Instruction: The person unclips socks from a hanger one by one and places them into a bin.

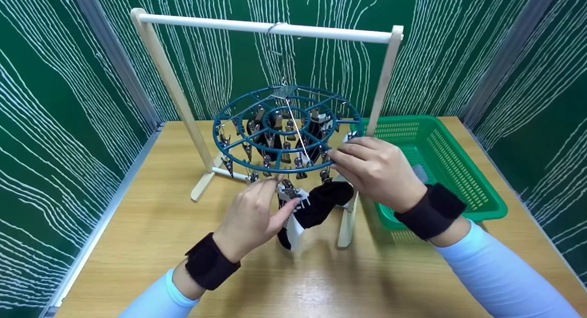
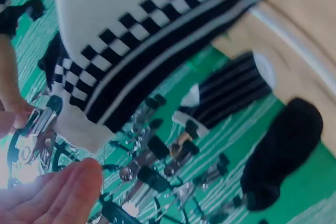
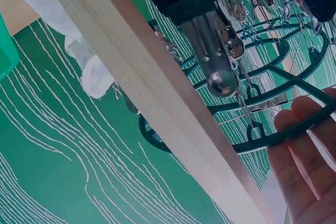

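Observation:
A round blue clip hanger (image 1: 270, 150) hangs from the stand's white bar. My right hand (image 1: 380, 171) grips its rim, fingers (image 3: 296, 150) curled over the ring in the right wrist view. At the front, my left hand (image 1: 252, 217) has thumb and fingers spread around a metal clip (image 1: 289, 188). That clip holds a black-and-white checkered sock (image 2: 142, 35), its cuff near my thumb. Beside it a black sock (image 1: 323, 205) hangs from another clip (image 3: 207, 45). Farther back hang more socks, including a striped sock (image 2: 231, 90), partly hidden by the hanger.
A wooden stand (image 1: 383, 79) frames the hanger, its right post close to my right hand. Behind that hand, a green basket (image 1: 463, 166) holds a grey item (image 1: 419, 173). Several unused clips dangle from the rings. Green walls surround the wooden table (image 1: 151, 244).

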### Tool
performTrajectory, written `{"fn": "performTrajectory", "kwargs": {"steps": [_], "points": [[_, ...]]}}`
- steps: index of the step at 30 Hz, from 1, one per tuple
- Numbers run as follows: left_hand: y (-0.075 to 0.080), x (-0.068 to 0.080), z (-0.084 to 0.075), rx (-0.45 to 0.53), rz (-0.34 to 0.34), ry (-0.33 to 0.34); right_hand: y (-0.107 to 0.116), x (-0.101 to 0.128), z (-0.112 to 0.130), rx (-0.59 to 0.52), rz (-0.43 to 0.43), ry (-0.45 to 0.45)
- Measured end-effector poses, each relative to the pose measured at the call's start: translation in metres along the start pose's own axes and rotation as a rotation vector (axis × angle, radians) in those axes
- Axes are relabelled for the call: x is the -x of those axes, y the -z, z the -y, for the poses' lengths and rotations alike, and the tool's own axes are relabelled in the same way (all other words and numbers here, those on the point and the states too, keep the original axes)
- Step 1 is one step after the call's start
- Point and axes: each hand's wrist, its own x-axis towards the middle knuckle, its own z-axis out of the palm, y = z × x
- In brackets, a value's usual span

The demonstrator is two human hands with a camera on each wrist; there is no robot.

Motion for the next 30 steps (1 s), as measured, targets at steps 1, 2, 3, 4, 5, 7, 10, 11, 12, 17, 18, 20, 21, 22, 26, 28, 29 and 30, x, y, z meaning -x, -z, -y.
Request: {"fn": "performTrajectory", "kwargs": {"steps": [1,2,3,4,5,7,10,11,12,17,18,20,21,22,26,28,29,30], "points": [[0.000,-0.001,0.000,0.031,0.028,0.029,0.000,0.000,0.000,-0.001,0.005,-0.002],[0.000,-0.002,0.000,0.057,0.049,0.050,0.000,0.000,0.000,-0.001,0.009,-0.004],[0.000,-0.003,0.001,0.085,0.066,0.067,0.000,0.001,0.000,-0.001,0.012,-0.005],[0.000,-0.004,0.002,0.111,0.078,0.079,0.000,0.001,0.000,-0.001,0.015,-0.007],[0.000,-0.005,0.003,0.136,0.088,0.089,0.000,0.001,0.000,-0.001,0.017,-0.008],[-0.001,-0.007,0.004,0.177,0.101,0.105,0.000,0.001,0.000,-0.002,0.019,-0.009],[-0.001,-0.009,0.007,0.230,0.111,0.128,-0.001,0.001,0.000,-0.002,0.019,-0.010],[-0.001,-0.009,0.007,0.245,0.114,0.135,-0.001,0.002,0.000,-0.003,0.018,-0.010],[-0.001,-0.010,0.008,0.261,0.115,0.140,-0.001,0.002,0.000,-0.004,0.017,-0.010],[0.000,-0.013,0.009,0.322,0.095,0.149,-0.001,0.002,0.000,-0.006,0.015,-0.015],[0.000,-0.013,0.009,0.323,0.083,0.142,-0.001,0.002,0.001,-0.006,0.016,-0.017],[0.001,-0.013,0.010,0.320,0.054,0.130,-0.001,0.002,0.001,-0.005,0.018,-0.020],[0.001,-0.014,0.010,0.316,0.037,0.121,-0.001,0.003,0.002,-0.003,0.017,-0.021],[0.001,-0.014,0.010,0.314,0.021,0.113,-0.001,0.003,0.002,0.001,0.017,-0.022],[0.000,-0.015,0.010,0.309,-0.019,0.092,-0.002,0.005,0.002,0.008,-0.004,-0.017],[0.000,-0.016,0.010,0.310,-0.023,0.089,-0.003,0.005,0.003,0.008,-0.010,-0.015],[0.000,-0.016,0.010,0.307,-0.022,0.091,-0.003,0.006,0.003,0.004,-0.012,-0.016],[0.000,-0.017,0.010,0.302,-0.020,0.093,-0.002,0.006,0.003,0.000,-0.010,-0.020]]}}
